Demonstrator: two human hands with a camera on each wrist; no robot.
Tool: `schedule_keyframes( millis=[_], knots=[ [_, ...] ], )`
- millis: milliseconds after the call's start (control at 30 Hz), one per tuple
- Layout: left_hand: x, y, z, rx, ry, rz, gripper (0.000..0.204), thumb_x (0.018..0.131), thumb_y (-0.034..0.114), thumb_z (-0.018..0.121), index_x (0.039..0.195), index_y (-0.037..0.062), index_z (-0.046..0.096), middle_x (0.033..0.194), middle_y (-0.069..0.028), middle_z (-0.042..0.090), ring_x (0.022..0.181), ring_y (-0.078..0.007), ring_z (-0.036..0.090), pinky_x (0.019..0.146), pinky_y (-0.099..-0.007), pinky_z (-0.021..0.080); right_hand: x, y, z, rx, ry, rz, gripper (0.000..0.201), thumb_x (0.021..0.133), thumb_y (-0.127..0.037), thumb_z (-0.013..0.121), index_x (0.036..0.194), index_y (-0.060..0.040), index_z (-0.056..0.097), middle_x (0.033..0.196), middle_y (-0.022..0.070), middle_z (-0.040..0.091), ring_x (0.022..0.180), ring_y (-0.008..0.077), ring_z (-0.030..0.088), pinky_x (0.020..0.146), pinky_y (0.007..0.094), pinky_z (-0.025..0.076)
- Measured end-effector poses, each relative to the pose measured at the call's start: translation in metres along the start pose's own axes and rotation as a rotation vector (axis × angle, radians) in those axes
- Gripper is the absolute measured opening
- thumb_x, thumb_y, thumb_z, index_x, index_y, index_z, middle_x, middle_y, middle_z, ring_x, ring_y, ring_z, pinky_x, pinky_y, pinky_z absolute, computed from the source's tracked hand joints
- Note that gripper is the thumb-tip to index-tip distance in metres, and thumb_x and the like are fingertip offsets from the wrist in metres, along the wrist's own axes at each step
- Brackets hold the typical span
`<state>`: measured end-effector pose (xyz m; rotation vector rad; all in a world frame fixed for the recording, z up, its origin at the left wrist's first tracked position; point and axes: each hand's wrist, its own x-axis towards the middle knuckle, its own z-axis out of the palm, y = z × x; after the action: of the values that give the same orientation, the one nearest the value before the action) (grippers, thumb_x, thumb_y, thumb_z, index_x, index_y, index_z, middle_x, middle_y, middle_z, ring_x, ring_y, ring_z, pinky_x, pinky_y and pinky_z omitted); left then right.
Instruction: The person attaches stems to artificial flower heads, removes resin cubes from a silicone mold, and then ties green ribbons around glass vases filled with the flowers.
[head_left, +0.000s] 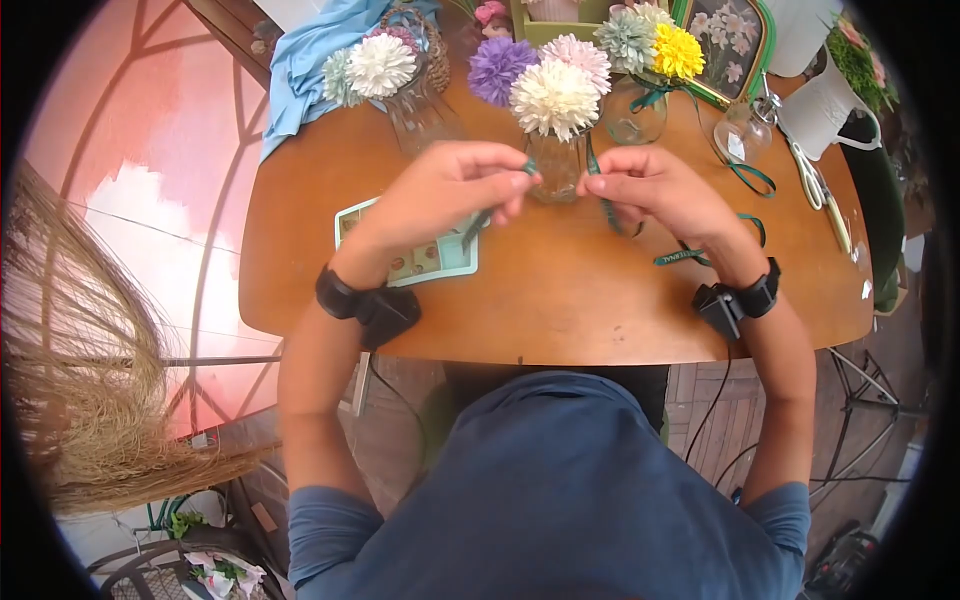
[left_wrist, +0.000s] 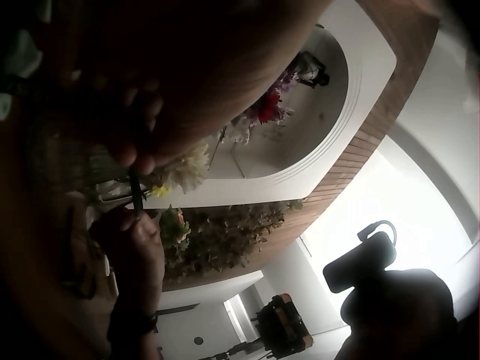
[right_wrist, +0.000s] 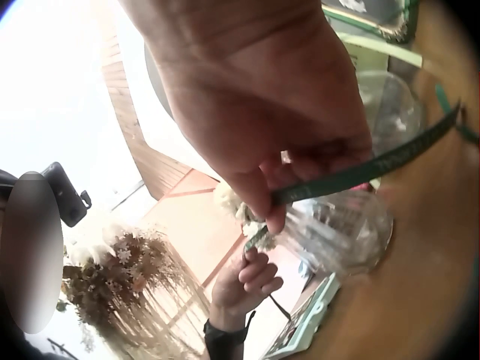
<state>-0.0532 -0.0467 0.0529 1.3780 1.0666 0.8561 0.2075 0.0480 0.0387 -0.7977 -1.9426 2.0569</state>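
Note:
My left hand (head_left: 455,195) pinches a dark green ribbon between thumb and fingers, just left of the middle glass vase (head_left: 557,182). On the vase's other side, my right hand (head_left: 660,195) pinches a length of green ribbon (right_wrist: 360,180) with pale lettering; its tail hangs past the fingers. Near the vase neck, ribbon rises from the right fingertips. A cream flower (head_left: 555,98), a pink flower (head_left: 580,62) and a purple flower (head_left: 502,70) top this vase. Under my left wrist lies a mint-green compartment tray (head_left: 460,265), partly hidden.
A glass vase (head_left: 425,122) with white flowers stands left; another (head_left: 637,122), tied with green ribbon, stands right. Loose ribbon (head_left: 685,257) lies by my right wrist. Scissors (head_left: 812,180), a spray bottle (head_left: 740,138) and a white pitcher (head_left: 825,105) sit at the right edge.

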Motion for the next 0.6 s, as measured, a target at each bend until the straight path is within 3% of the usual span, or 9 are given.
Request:
schedule_keyframes(
  millis=[100, 133, 233, 300, 333, 533, 600],
  knots=[
    [-0.002, 0.006, 0.024, 0.121, -0.007, 0.030, 0.020, 0.099, 0.015, 0.058, 0.107, -0.0018, 0.064, 0.078, -0.0009, 0.064, 0.070, -0.0073, 0.060, 0.065, -0.0223, 0.048, 0.010, 0.014, 0.022, 0.316, 0.081, -0.113, 0.018, 0.099, -0.022, 0.058, 0.106, -0.0059, 0.063, 0.087, 0.0007, 0.065, 0.079, 0.0101, 0.063, 0.069, 0.0223, 0.049],
    [-0.004, 0.006, 0.031, 0.185, 0.002, 0.047, 0.020, 0.099, 0.015, 0.057, 0.106, -0.0019, 0.064, 0.077, -0.0009, 0.064, 0.070, -0.0074, 0.060, 0.065, -0.0226, 0.048, 0.012, 0.017, 0.025, 0.420, 0.072, -0.134, 0.014, 0.100, -0.019, 0.057, 0.108, -0.0082, 0.060, 0.092, 0.0023, 0.067, 0.089, 0.0133, 0.066, 0.078, 0.0260, 0.052],
    [-0.005, 0.002, 0.043, 0.472, 0.002, 0.150, 0.018, 0.097, 0.016, 0.058, 0.102, 0.0006, 0.064, 0.078, -0.0023, 0.065, 0.070, -0.0094, 0.061, 0.065, -0.0262, 0.048, 0.015, 0.020, 0.037, 0.556, 0.111, -0.191, 0.010, 0.097, -0.019, 0.062, 0.100, -0.0097, 0.060, 0.091, 0.0025, 0.067, 0.087, 0.0108, 0.065, 0.081, 0.0251, 0.052],
    [-0.005, -0.007, 0.044, 0.730, 0.006, 0.293, 0.016, 0.096, 0.017, 0.058, 0.101, 0.0023, 0.065, 0.079, -0.0029, 0.067, 0.069, -0.0105, 0.061, 0.065, -0.0279, 0.049, 0.018, 0.028, 0.037, 0.507, 0.104, -0.233, 0.007, 0.096, -0.015, 0.063, 0.098, -0.0105, 0.058, 0.093, 0.0034, 0.067, 0.087, 0.0115, 0.065, 0.081, 0.0265, 0.052],
    [-0.006, -0.006, 0.044, 0.769, 0.006, 0.282, 0.017, 0.095, 0.019, 0.061, 0.100, 0.0034, 0.065, 0.080, -0.0035, 0.068, 0.069, -0.0110, 0.060, 0.065, -0.0287, 0.048, 0.018, 0.030, 0.037, 0.483, 0.102, -0.254, 0.008, 0.095, -0.013, 0.064, 0.097, -0.0109, 0.057, 0.094, 0.0038, 0.067, 0.087, 0.0118, 0.066, 0.081, 0.0272, 0.053],
    [-0.002, -0.007, 0.037, 0.394, 0.260, 0.156, 0.025, 0.092, 0.025, 0.067, 0.103, 0.0022, 0.064, 0.072, -0.0017, 0.061, 0.067, -0.0070, 0.056, 0.060, -0.0252, 0.044, 0.013, 0.028, 0.032, 0.665, 0.049, -0.155, 0.008, 0.095, -0.006, 0.061, 0.096, -0.0087, 0.054, 0.094, 0.0060, 0.065, 0.078, 0.0124, 0.063, 0.069, 0.0292, 0.054],
    [-0.001, -0.005, 0.040, 0.470, 0.227, 0.055, 0.026, 0.093, 0.025, 0.067, 0.102, 0.0012, 0.064, 0.070, 0.0002, 0.059, 0.066, -0.0059, 0.054, 0.058, -0.0237, 0.043, 0.012, 0.027, 0.034, 0.707, 0.026, -0.154, 0.007, 0.095, -0.005, 0.060, 0.098, -0.0078, 0.054, 0.092, 0.0058, 0.064, 0.073, 0.0111, 0.061, 0.063, 0.0271, 0.052]
  ],
)
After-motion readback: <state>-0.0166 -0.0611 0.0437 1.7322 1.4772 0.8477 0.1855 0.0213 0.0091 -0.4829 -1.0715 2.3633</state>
